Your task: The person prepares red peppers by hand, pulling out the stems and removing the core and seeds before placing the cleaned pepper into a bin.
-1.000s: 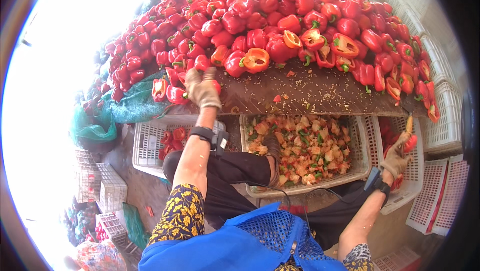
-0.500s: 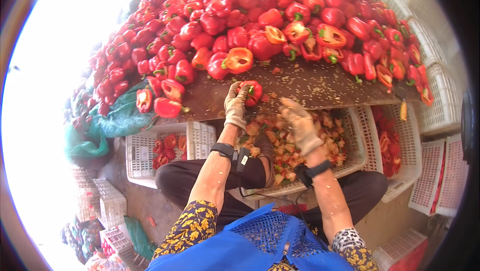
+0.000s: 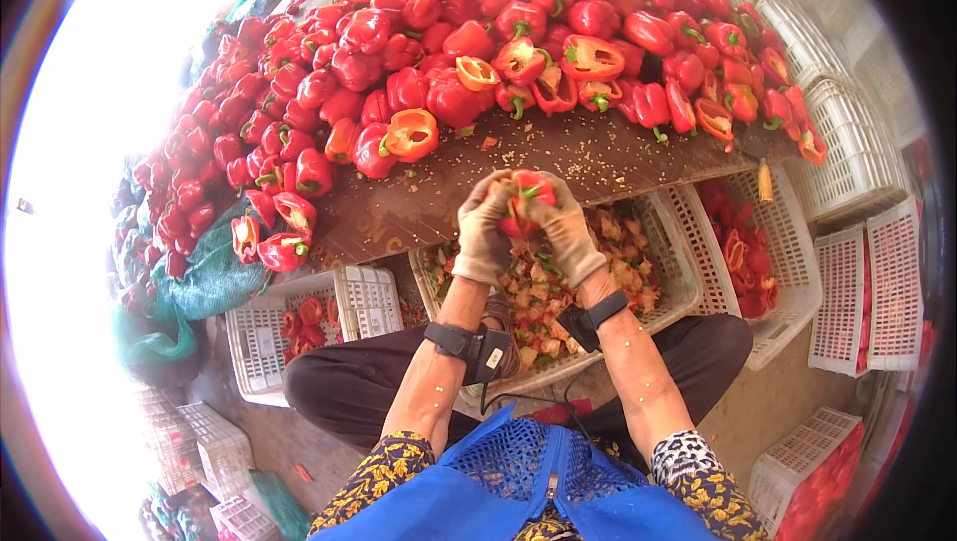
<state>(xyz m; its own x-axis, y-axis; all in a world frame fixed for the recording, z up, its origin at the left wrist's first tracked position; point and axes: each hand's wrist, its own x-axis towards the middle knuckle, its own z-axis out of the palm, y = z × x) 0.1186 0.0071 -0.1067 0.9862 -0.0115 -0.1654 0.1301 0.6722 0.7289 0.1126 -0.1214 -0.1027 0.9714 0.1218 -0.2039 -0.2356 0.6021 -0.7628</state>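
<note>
Both my gloved hands grip one red bell pepper over the white crate of pepper scraps. My left hand wraps its left side. On the pepper's right side, my right hand closes with fingers curled over the top. The pepper has a green stem and looks split open between my hands. A large heap of red bell peppers covers the brown board just beyond my hands.
A white crate at my right holds cut pepper pieces. Another white crate at my left holds a few pepper halves. A small knife with an orange handle lies on the board's right edge. Stacked white crates stand at the far right.
My left hand took a pepper from the heap and brought it over the scrap crate. My right hand came in from the right and joined it on the pepper.
</note>
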